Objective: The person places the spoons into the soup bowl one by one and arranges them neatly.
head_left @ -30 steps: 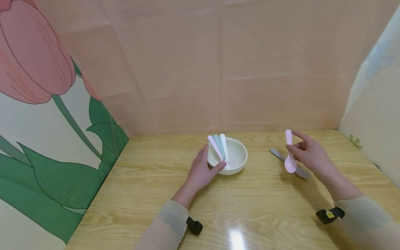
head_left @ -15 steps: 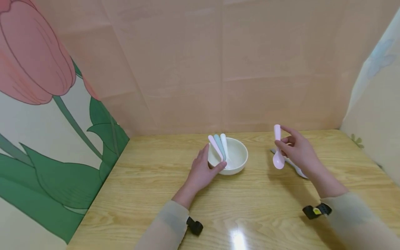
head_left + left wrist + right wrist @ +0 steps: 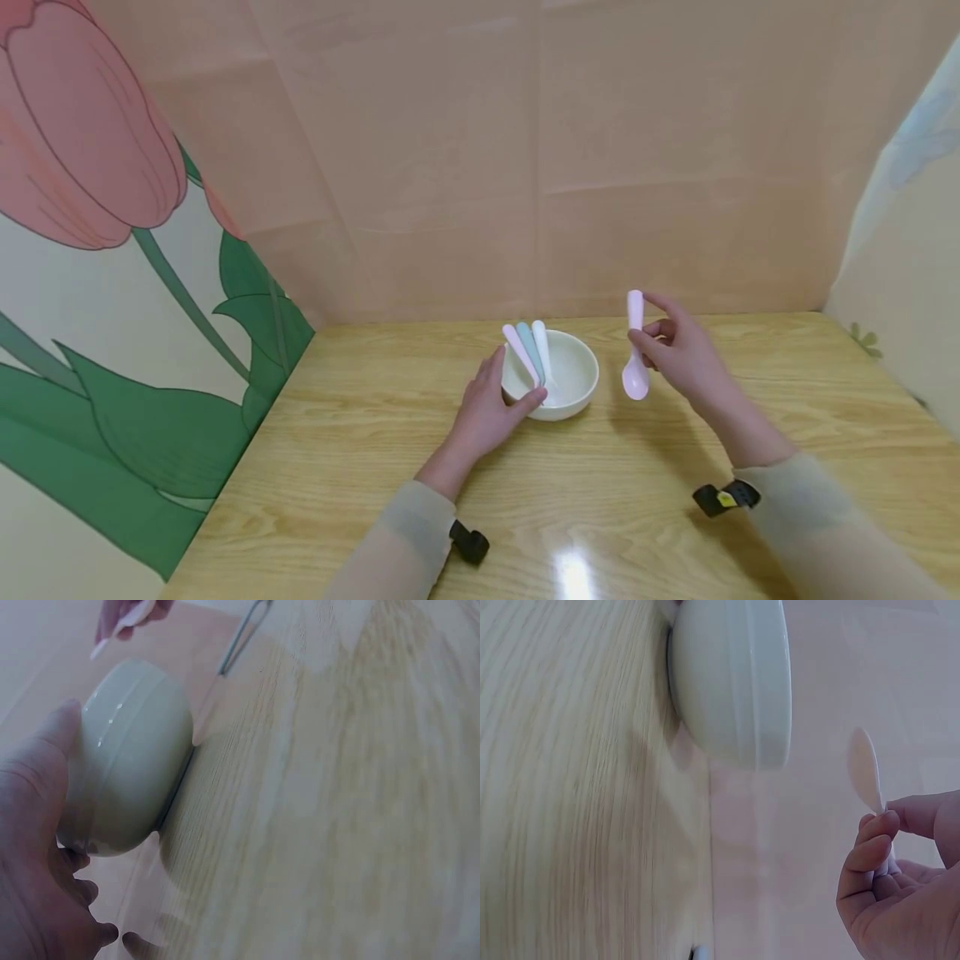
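A white bowl [image 3: 573, 408] stands on the wooden table, with a pink-handled, a blue-green and a white utensil leaning together inside its left part. My left hand [image 3: 486, 410] holds the bowl's left side, thumb at the near rim and fingers round the far side; the left wrist view shows this hand [image 3: 37, 825] against the bowl's wall. To the right of the bowl, my right hand [image 3: 686, 354] pinches a pink spoon [image 3: 635, 382] by its handle, bowl end down, above the table. The same spoon [image 3: 864, 769] shows edge-on in the right wrist view.
A slim grey utensil [image 3: 241, 637] lies on the table beyond the bowl in the left wrist view; my right hand and forearm hide it in the head view. A pinkish backdrop [image 3: 420, 167] rises behind the table, and a tulip-printed panel [image 3: 150, 400] stands at left.
My right hand has carried the pink spoon leftward and slightly up, toward the bowl, away from the grey utensil on the table. The left hand and the bowl keep their place.
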Tool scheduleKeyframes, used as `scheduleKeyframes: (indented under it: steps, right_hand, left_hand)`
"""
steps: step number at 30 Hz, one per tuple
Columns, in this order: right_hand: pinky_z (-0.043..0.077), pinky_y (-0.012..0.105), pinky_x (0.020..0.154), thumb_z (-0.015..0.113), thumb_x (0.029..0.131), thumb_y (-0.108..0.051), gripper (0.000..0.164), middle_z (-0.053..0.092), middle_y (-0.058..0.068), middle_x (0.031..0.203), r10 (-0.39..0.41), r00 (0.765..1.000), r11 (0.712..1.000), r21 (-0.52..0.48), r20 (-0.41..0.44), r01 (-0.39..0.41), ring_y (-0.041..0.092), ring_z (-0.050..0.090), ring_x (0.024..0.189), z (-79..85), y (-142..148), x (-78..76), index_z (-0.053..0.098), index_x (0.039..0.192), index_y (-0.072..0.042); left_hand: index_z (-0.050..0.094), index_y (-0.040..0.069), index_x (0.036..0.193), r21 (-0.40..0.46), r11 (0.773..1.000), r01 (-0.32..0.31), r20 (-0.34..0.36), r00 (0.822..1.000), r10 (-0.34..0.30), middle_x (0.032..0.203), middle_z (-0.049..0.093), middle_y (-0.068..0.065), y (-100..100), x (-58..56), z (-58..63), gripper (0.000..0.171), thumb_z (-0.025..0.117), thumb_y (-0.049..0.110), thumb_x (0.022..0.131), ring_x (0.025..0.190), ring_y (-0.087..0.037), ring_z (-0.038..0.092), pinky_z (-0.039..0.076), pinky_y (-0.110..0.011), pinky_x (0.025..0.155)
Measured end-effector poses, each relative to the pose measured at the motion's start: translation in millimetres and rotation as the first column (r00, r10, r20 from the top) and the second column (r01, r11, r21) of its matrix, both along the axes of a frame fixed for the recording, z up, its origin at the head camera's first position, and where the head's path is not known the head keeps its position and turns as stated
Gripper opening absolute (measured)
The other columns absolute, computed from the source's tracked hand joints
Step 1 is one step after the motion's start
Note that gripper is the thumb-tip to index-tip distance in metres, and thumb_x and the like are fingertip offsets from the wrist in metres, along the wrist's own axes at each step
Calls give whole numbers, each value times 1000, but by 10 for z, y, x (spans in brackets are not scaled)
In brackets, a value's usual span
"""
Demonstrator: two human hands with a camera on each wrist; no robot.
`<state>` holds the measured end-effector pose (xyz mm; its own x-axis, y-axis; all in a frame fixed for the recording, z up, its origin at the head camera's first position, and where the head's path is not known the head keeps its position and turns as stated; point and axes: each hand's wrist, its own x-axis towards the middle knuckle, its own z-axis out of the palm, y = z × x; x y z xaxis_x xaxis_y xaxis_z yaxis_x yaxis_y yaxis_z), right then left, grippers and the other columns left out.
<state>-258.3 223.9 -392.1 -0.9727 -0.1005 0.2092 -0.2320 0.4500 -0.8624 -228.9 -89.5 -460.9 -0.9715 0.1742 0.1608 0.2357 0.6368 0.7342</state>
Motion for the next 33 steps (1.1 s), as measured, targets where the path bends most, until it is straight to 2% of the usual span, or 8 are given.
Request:
scheduleKeyframes:
  steps: [9,14,22,29,33]
  right_hand:
    - [58,26,70,67,112,-15,78,67,22,108,27,1000,996,-85,17,-25,13,66,79,3,-254,-47,23,176,-9]
    - [59,25,72,68,112,-16,80,65,22,111,36,998,992,-118,44,-31,14,67,81,6,-374,-81,21,177,-13]
    - [59,31,70,68,111,-12,83,65,21,107,55,997,989,-143,47,-48,17,65,77,-11,-514,-133,19,177,-13]
    - [59,30,68,70,110,-12,86,65,21,106,89,994,984,-157,59,-79,21,67,77,-51,-616,-179,17,178,-15]
    - [60,30,69,72,109,-13,88,68,22,107,96,993,986,-143,66,-86,23,69,77,-79,-659,-186,18,178,-16]
  left_hand:
    - [16,14,178,0,1000,-2,5,1000,2,181,26,-9,2,-15,-17,110,65,75,100,161,-41,33,30,-65,127]
    - [15,16,179,-5,1000,-4,7,1000,4,181,25,-9,3,-11,-11,111,66,74,100,161,-39,32,27,-64,128]
    - [18,9,177,-23,1000,8,-21,1000,-8,180,28,-14,8,-28,-23,110,66,72,101,161,-40,33,28,-63,128]
    - [17,16,178,-5,1000,-2,-4,1000,2,180,28,-12,13,-19,0,109,65,75,101,160,-42,34,32,-64,126]
    - [17,15,178,-5,1000,2,-10,1000,-2,180,29,-12,11,-21,-6,108,65,74,101,160,-42,35,32,-63,126]
